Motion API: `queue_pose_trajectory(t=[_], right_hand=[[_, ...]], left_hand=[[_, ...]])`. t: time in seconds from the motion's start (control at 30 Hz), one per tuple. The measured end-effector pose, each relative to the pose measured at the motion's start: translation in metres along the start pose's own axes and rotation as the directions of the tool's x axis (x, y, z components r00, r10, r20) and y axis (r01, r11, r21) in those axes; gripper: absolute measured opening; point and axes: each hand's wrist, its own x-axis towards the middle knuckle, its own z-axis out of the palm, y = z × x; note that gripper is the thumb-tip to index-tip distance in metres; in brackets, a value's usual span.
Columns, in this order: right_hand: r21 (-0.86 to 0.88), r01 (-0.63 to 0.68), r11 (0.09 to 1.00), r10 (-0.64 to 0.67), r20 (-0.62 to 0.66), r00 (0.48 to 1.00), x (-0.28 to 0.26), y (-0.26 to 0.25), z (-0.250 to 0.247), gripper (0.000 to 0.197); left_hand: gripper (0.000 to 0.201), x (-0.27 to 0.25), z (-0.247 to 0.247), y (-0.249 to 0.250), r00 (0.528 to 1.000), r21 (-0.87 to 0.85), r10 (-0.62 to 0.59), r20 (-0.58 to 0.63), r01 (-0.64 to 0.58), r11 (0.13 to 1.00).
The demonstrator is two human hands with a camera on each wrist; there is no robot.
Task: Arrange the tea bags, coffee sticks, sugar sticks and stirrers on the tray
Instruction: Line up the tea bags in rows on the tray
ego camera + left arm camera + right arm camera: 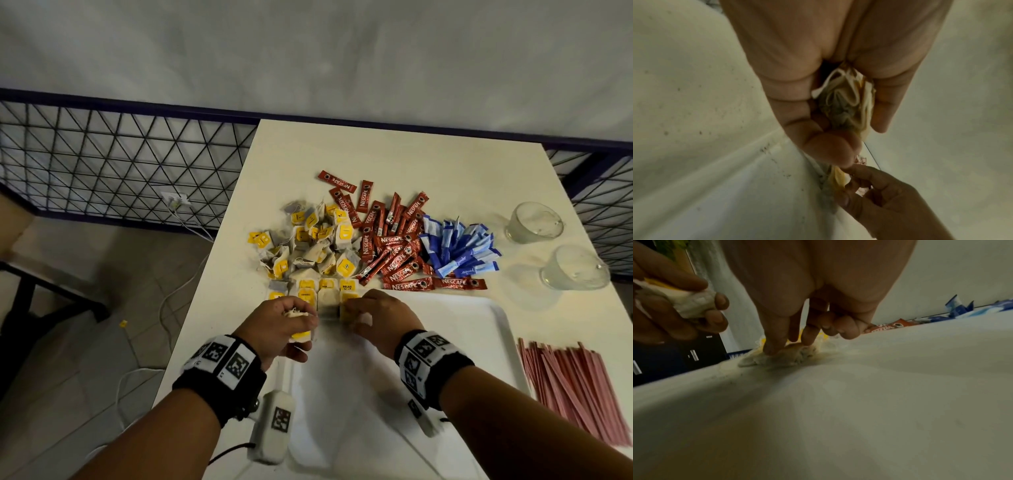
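Observation:
A white tray (445, 329) lies in front of me on the table. My left hand (291, 323) grips a bunch of tea bags (846, 104) over the tray's far left corner. My right hand (370, 317) pinches a yellow-tagged tea bag (785, 356) down onto the tray beside a short row of tea bags (325, 291) at its far edge. Behind the tray lie a loose heap of tea bags (308, 243), red coffee sticks (394, 246) and blue sugar sticks (459, 250). Pink stirrers (575, 383) lie right of the tray.
Two upturned clear glasses (534, 222) (575, 267) stand at the table's right side. A black wire mesh fence (120, 164) runs behind and left of the table. White cables (185, 281) trail on the floor at the left.

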Motion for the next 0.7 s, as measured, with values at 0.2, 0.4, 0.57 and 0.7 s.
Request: queue_pose_trajectory(t=[0.2, 0.4, 0.57, 0.7], right_hand=[[0.171, 0.265, 0.949, -0.218, -0.252, 0.943, -0.004, -0.034, -0.031, 0.022], [0.093, 0.417, 0.904, -0.412, -0.062, 0.909, -0.002, -0.073, -0.05, 0.038], [0.098, 0.386, 0.917, -0.387, 0.0, 0.922, 0.0, -0.073, -0.054, 0.028], [0.194, 0.359, 0.913, -0.363, -0.016, 0.932, 0.0, -0.07, -0.057, 0.013]], left_hand=[[0.055, -0.001, 0.001, 0.005, 0.98, -0.418, -0.145, 0.139, 0.191, 0.888], [0.08, -0.001, 0.007, 0.016, 0.959, -0.338, -0.181, 0.217, 0.248, 0.908], [0.081, -0.002, 0.008, 0.021, 0.955, -0.289, -0.197, 0.22, 0.257, 0.922], [0.07, -0.002, 0.007, 0.02, 0.95, -0.274, -0.221, 0.219, 0.277, 0.921]])
